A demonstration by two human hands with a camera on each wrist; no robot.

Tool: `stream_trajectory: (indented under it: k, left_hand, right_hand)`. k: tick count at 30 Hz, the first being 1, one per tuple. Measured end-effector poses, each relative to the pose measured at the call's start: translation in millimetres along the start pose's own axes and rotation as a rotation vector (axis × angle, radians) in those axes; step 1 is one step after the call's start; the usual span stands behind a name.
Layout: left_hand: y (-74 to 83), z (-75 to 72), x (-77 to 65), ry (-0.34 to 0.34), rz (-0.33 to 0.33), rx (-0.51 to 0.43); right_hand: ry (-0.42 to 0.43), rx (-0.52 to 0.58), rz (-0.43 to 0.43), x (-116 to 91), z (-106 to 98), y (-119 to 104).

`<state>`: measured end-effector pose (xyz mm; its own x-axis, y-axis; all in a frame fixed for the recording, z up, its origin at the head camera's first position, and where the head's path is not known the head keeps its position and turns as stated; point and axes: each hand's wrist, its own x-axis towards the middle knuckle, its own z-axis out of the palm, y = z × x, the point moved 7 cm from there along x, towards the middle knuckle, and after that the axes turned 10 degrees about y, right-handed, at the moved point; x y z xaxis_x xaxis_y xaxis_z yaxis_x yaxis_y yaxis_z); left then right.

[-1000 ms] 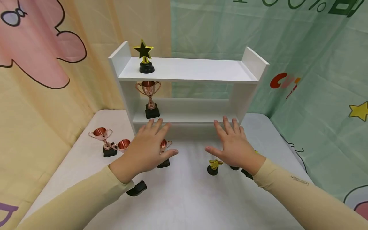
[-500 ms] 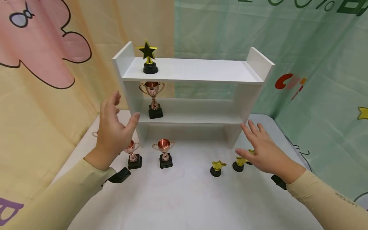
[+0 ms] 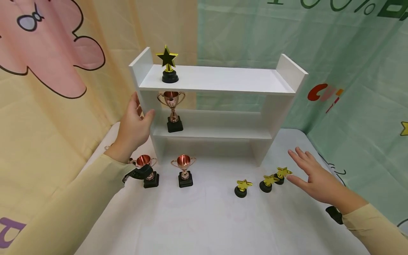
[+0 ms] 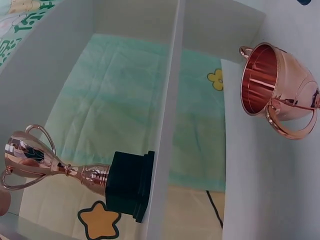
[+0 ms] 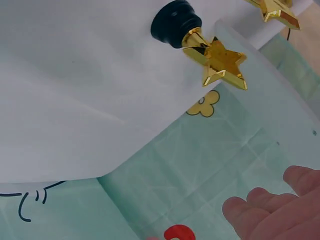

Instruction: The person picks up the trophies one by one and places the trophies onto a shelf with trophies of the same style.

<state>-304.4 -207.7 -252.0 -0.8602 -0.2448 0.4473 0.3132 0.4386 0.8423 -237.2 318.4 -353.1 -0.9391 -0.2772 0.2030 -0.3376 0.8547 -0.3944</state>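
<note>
A cream-yellow curtain (image 3: 118, 46) at upper left bears a pink cartoon figure (image 3: 52, 60) outlined in black, with a purple letter (image 3: 4, 243) at lower left. The pale green curtain (image 3: 236, 35) at upper right carries dark green print (image 3: 384, 10) and a red mark (image 3: 312, 94). The shelf (image 3: 220, 78) and the tablecloth (image 3: 207, 223) are white. Upper left of centre, a star trophy (image 3: 167, 58) shows a black face, gold edges and a black base; below it, a trophy cup (image 3: 172, 101) is rose-gold on black. Lower right, small star trophies (image 3: 243, 185) are gold on black. Both sleeves (image 3: 70, 202) are pale khaki.
</note>
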Motion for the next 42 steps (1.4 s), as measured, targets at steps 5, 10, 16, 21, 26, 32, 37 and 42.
stream_trajectory:
  k: [5,10,16,21,26,32,37,42]
  left_hand:
    - [-1.6,1.9,2.8,-0.001,0.013,-0.001]
    - [-3.7,1.3,2.0,-0.006,0.014,0.035]
    - [-6.0,2.1,1.0,0.001,0.030,0.112]
    - [-7.2,1.4,1.1,0.015,0.054,0.186]
    - [-8.5,1.2,0.5,0.038,0.072,0.235]
    - [-8.1,1.2,-0.1,0.050,0.084,0.241]
    - [-9.8,1.3,-0.6,0.054,0.091,0.258]
    - [-12.0,2.1,-0.9,0.055,0.098,0.262]
  right_hand:
    - [-0.001,-0.020,-0.002,-7,2,12]
    - [-0.013,-0.047,0.004,-14,4,21]
    - [-0.014,-0.048,0.008,-20,4,30]
    - [-0.005,-0.053,-0.001,-21,5,36]
    - [-0.012,-0.051,0.003,-21,7,41]
    - [-0.021,-0.037,0.006,-16,14,43]
    - [-0.018,-0.016,-0.001,-11,20,43]
    - [-0.034,0.025,0.021,-7,25,47]
